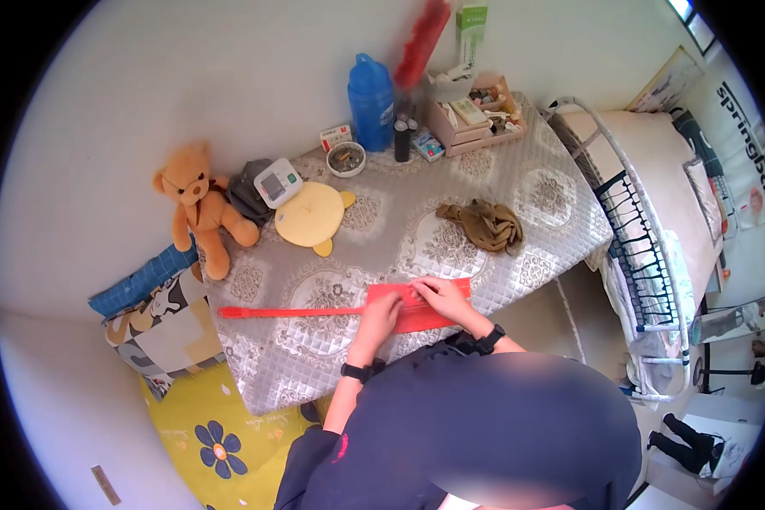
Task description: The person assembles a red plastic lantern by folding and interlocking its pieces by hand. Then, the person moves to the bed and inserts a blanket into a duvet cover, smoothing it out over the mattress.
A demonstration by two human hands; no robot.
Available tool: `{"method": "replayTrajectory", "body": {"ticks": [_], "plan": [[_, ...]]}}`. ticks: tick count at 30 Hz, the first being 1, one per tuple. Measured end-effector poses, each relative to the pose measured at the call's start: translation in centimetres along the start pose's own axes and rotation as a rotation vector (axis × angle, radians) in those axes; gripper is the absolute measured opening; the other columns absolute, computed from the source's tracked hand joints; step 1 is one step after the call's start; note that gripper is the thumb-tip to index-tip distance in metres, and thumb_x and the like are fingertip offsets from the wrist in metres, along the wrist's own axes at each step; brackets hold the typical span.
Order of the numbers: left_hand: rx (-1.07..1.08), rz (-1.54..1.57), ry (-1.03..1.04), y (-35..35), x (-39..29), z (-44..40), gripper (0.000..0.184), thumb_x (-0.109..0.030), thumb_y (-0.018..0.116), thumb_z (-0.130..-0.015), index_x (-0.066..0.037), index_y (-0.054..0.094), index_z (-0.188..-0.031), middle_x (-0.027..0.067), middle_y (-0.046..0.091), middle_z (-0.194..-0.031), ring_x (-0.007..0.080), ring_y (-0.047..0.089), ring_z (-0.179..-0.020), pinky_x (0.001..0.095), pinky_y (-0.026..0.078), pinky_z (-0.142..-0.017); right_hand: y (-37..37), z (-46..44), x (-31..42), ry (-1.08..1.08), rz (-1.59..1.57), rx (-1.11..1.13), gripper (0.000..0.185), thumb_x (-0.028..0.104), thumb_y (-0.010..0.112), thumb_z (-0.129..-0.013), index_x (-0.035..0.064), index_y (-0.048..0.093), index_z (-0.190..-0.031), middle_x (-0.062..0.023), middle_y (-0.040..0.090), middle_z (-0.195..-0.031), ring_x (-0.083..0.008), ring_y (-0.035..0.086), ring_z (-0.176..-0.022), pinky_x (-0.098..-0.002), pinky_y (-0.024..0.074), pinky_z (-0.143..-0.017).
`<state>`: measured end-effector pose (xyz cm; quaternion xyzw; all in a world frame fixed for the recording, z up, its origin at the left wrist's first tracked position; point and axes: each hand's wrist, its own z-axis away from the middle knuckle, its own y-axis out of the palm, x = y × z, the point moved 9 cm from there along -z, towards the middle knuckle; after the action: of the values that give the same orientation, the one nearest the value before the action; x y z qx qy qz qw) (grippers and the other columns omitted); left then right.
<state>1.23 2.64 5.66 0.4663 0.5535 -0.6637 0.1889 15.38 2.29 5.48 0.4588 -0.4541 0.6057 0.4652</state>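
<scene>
The red sheet [415, 320] lies flat at the near edge of the counter [272, 370], under both hands, with a narrow red strip [306, 313] running out to the left of it and ending in a wider piece; whether strip and sheet are joined is hidden behind the left hand [381, 313]. The left fingers are curled low over the sheet's left part, and the right hand [442, 297] reaches in from the other side with its fingers bent and drawn close together; both are near or on the red surface, but I cannot tell whether either has a firm pinch. The sheet looks thin and light, probably paper or soft plastic, so it should bend and crease easily and may slide on the quilted cover [535, 234]. A flat pinch at its bare right-hand corners seems the best hold, with the other palm steadying the middle. The strip looks slim and flexible; its wider end seems the easiest part to grip without kinking it.
</scene>
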Motion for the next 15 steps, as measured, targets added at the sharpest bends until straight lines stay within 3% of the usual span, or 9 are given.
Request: {"method": "replayTrajectory", "body": {"ticks": [4,6,8,10,11,13,15], "plan": [[0.046,0.056,0.014,0.5,-0.1,0.2,0.024,-0.016,0.059,-0.089,0.000,0.061,-0.107,0.0202,0.065,-0.096,0.0356,0.063,-0.089,0.0383,0.050,-0.077,-0.8,0.4,0.1,-0.012,0.159,-0.025,0.024,0.017,0.053,-0.095,0.0008,0.063,-0.108,-0.0057,0.066,-0.081,-0.0076,0.057,-0.071,-0.0242,0.0469,-0.066],[0.073,0.077,-0.009,0.9,-0.3,0.3,0.026,-0.017,0.058,-0.090,0.000,0.061,-0.108,0.0208,0.064,-0.100,0.0364,0.062,-0.092,0.0398,0.050,-0.079,-0.7,0.7,1.1,-0.079,0.280,-0.048,0.020,0.016,0.051,-0.095,0.0037,0.061,-0.107,-0.0092,0.065,-0.081,-0.0153,0.059,-0.070,-0.0280,0.0466,-0.065],[-0.006,0.082,0.062,0.4,-1.2,-0.1,0.024,-0.014,0.059,-0.090,0.001,0.061,-0.109,0.0188,0.066,-0.096,0.0314,0.065,-0.086,0.0349,0.051,-0.073,-0.5,0.7,1.5,-0.114,0.341,-0.058,0.019,0.016,0.050,-0.095,0.0051,0.060,-0.106,-0.0110,0.064,-0.081,-0.0191,0.060,-0.069,-0.0299,0.0464,-0.064],[0.004,0.102,0.061,0.5,-1.6,-0.2,0.023,-0.013,0.059,-0.090,0.001,0.061,-0.109,0.0187,0.066,-0.094,0.0309,0.066,-0.083,0.0342,0.051,-0.070,0.0,0.6,1.3,-0.101,0.408,-0.030,0.017,0.017,0.048,-0.095,0.0061,0.057,-0.105,-0.0129,0.064,-0.082,-0.0275,0.063,-0.074,-0.0334,0.0477,-0.065],[0.016,0.123,0.060,0.5,-1.7,-0.1,0.022,-0.012,0.059,-0.090,0.001,0.061,-0.108,0.0186,0.066,-0.091,0.0304,0.066,-0.080,0.0335,0.051,-0.068,0.3,0.5,1.3,-0.097,0.406,-0.024,0.017,0.017,0.048,-0.095,0.0061,0.057,-0.105,-0.0129,0.064,-0.082,-0.0275,0.063,-0.074,-0.0334,0.0477,-0.065],[0.072,0.080,0.082,0.9,-1.7,-0.2,0.022,-0.012,0.059,-0.090,0.001,0.060,-0.107,0.0178,0.067,-0.088,0.0294,0.066,-0.076,0.0334,0.051,-0.065,0.9,0.2,1.5,-0.111,0.354,0.007,0.019,0.023,0.049,-0.095,0.0079,0.054,-0.106,-0.0175,0.064,-0.088,-0.0368,0.062,-0.079,-0.0431,0.0479,-0.066],[0.132,0.038,0.107,1.7,-1.1,0.0,0.021,-0.012,0.058,-0.090,0.001,0.060,-0.107,0.0171,0.067,-0.085,0.0285,0.067,-0.072,0.0333,0.051,-0.063,1.7,0.0,2.1,-0.149,0.410,0.016,0.020,0.024,0.048,-0.095,0.0079,0.053,-0.107,-0.0180,0.064,-0.087,-0.0370,0.062,-0.079,-0.0435,0.0478,-0.066]]}}
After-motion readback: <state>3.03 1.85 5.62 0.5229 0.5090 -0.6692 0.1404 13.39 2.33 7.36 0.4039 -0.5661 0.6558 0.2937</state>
